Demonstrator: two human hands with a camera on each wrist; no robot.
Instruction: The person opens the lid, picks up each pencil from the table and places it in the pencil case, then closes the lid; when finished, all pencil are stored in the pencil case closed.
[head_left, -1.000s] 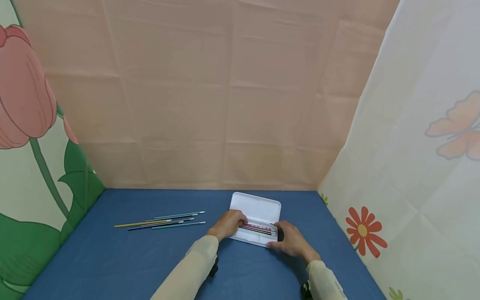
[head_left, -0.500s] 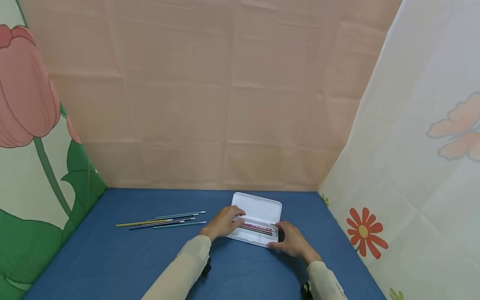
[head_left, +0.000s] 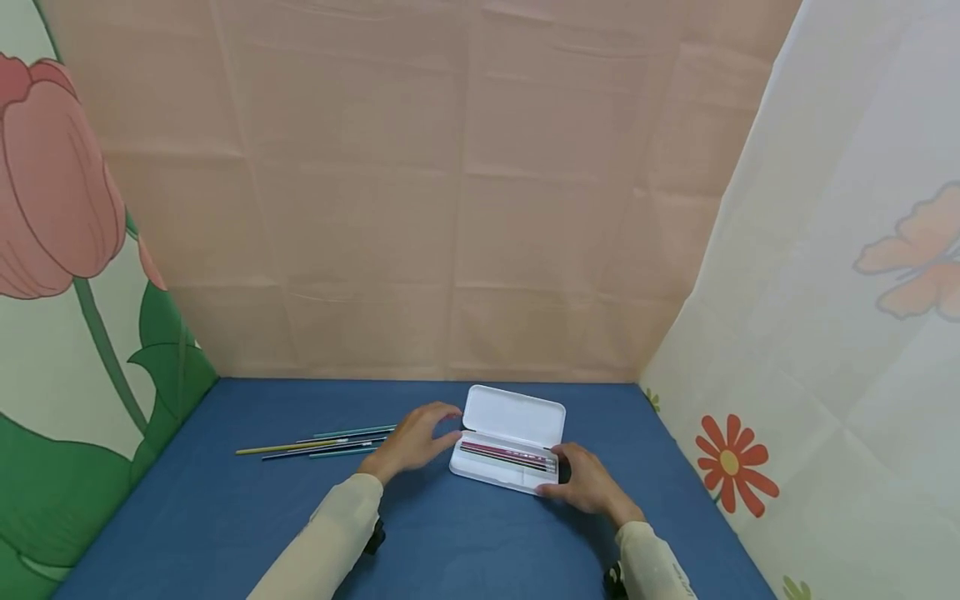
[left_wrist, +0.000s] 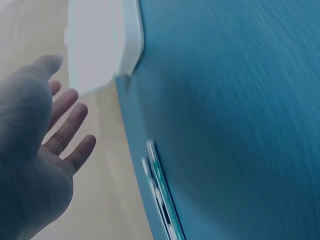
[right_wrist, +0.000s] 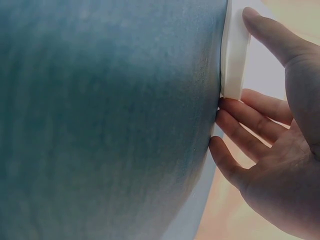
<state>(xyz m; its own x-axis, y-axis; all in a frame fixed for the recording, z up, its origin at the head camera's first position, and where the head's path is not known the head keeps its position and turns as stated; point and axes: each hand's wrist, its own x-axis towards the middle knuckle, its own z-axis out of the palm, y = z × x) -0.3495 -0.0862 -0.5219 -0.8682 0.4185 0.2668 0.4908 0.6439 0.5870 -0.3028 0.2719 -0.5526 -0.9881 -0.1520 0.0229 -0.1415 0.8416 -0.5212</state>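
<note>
A white pencil case (head_left: 487,477) lies on the blue table with its lid (head_left: 514,415) raised. Several dark and reddish pencils (head_left: 504,454) lie side by side in its tray. My right hand (head_left: 587,482) holds the case's right end, thumb at the near corner and fingers round the far side; the right wrist view shows the thumb on the white edge (right_wrist: 235,55). Left of the case, my left hand (head_left: 414,437) is in the air with fingers spread and nothing in them. Loose pencils (head_left: 322,445), teal, yellow and dark, lie beyond it, their right ends partly hidden by that hand.
A beige cloth (head_left: 450,208) hangs behind the table's back edge. On the left stands a tulip-patterned cloth (head_left: 67,183), and on the right a white cloth with flowers and a butterfly (head_left: 810,350). The blue tabletop (head_left: 465,550) stretches toward me.
My left hand has come away from the pencils in the case and moved left toward the loose pencils, its fingers opening. The right hand stays on the case's right end.
</note>
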